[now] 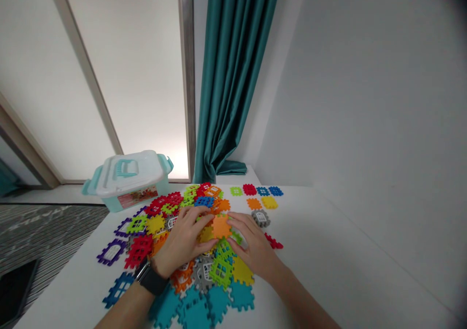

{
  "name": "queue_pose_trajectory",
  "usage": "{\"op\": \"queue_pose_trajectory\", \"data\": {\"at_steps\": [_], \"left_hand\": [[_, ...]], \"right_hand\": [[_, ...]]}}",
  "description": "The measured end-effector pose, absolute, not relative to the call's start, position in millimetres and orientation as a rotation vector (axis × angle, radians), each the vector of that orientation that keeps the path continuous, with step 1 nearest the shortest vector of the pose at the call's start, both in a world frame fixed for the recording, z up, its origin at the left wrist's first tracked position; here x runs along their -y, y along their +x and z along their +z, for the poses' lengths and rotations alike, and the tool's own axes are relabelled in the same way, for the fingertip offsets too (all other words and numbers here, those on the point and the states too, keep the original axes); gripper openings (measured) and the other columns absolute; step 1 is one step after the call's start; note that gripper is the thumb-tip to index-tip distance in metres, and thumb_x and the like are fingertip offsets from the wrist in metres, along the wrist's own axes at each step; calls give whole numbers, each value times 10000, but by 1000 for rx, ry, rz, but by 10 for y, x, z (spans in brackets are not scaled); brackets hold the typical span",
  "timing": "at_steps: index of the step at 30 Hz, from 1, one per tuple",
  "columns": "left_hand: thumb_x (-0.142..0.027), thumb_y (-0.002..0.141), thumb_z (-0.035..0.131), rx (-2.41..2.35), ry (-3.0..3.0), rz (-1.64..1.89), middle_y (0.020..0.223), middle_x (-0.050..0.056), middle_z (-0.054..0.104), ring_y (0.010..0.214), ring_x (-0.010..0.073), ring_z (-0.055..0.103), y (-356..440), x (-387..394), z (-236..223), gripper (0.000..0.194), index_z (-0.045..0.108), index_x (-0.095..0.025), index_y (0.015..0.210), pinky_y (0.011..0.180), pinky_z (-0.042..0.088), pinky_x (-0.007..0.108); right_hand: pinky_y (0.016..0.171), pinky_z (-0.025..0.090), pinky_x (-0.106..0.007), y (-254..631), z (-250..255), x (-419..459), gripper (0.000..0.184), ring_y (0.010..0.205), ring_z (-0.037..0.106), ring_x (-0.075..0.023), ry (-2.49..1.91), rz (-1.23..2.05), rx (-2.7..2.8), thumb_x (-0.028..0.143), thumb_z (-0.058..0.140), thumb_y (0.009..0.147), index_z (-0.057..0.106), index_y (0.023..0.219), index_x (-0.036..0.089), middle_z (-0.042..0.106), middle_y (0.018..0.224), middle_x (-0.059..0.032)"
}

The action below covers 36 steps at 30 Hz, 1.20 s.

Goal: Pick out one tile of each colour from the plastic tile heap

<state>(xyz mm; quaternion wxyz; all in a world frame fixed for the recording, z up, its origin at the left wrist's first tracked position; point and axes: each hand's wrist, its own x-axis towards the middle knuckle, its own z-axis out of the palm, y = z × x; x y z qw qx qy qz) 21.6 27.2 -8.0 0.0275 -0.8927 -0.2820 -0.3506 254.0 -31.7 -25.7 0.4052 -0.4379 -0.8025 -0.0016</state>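
The left hand [181,241] and right hand [253,247] curve over an orange waffle block [221,227] at the centre of the frame, their fingers close around it; whether they grip it or only rest there, I cannot tell. A heap of multicoloured waffle blocks [156,224] spreads beneath and around them, with loose blocks [255,191] to the upper right. A lidded plastic storage box [127,175] sits at the upper left of the white table [321,275]. A teal curtain [229,76] hangs behind, above striped carpet [47,227] at the left.

head-worn camera | faces forward and down | close above plastic tiles [221,227] on white table [346,270]
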Motion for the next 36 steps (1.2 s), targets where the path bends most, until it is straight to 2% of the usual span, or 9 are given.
{"op": "queue_pose_trajectory", "data": {"at_steps": [14, 17, 19, 21, 23, 27, 30, 33, 36], "left_hand": [[-318, 860, 745, 897, -2871, -1162, 1285, 119, 584, 1176, 305, 539, 196, -299, -133, 431, 606, -228, 1259, 1008, 471, 480], [-335, 861, 748, 941, -2990, -1275, 1283, 120, 570, 1196, 294, 547, 216, -315, -147, 405, 612, -221, 1225, 1025, 479, 472], [-342, 888, 722, 977, -3110, -1338, 1238, 110, 584, 1172, 273, 573, 235, -326, -139, 319, 632, -216, 1167, 1023, 493, 453], [-325, 943, 649, 1000, -3218, -1374, 1175, 97, 608, 1133, 249, 600, 254, -332, -119, 187, 656, -213, 1092, 1011, 509, 430], [-293, 990, 563, 1016, -3267, -1409, 1121, 89, 628, 1089, 230, 621, 271, -329, -95, 137, 670, -210, 1011, 987, 525, 405], [-279, 1001, 530, 1074, -3271, -1474, 1068, 75, 642, 1023, 209, 644, 307, -307, -64, 196, 660, -208, 873, 961, 539, 382], [-279, 994, 535, 1099, -3323, -1483, 1054, 68, 653, 1022, 211, 654, 325, -296, -65, 223, 644, -213, 811, 962, 546, 399], [-281, 992, 535, 1125, -3370, -1437, 1061, 72, 667, 1029, 219, 663, 325, -296, -75, 243, 651, -216, 788, 945, 559, 414], [-284, 993, 531, 1121, -3385, -1403, 1074, 76, 670, 1030, 215, 669, 317, -300, -79, 266, 660, -209, 772, 939, 566, 412]], "right_hand": [[1011, 539, -494, 2579, -223, 310, 265, 1189, 626, -256, -1045, -106, 2050, 153, 572, 975, 625, 1211, 260, 669, 1320, -100], [968, 549, -475, 2600, -226, 306, 221, 1130, 640, -249, -998, -159, 2068, 146, 581, 979, 664, 1145, 266, 703, 1250, -81], [945, 548, -465, 2598, -230, 302, 196, 1083, 648, -244, -987, -154, 2028, 150, 573, 985, 672, 1113, 262, 727, 1161, -73], [904, 554, -443, 2577, -233, 297, 152, 1012, 656, -236, -1009, -98, 1933, 167, 564, 987, 670, 1054, 252, 728, 1057, -70], [853, 559, -412, 2541, -236, 289, 112, 957, 655, -229, -1056, 4, 1819, 185, 563, 975, 660, 978, 243, 705, 999, -72], [812, 563, -355, 2476, -272, 246, 97, 945, 648, -216, -1136, 294, 1633, 228, 577, 941, 628, 859, 226, 652, 993, -71], [725, 572, -291, 2466, -319, 204, 145, 914, 648, -197, -1143, 520, 1496, 302, 594, 928, 622, 814, 217, 624, 998, -64], [647, 559, -258, 2477, -324, 191, 211, 875, 652, -191, -1154, 617, 1434, 361, 617, 915, 620, 768, 210, 635, 998, -67], [659, 560, -260, 2481, -280, 210, 237, 880, 660, -195, -1173, 648, 1432, 370, 621, 914, 621, 746, 204, 652, 1003, -70]]}}
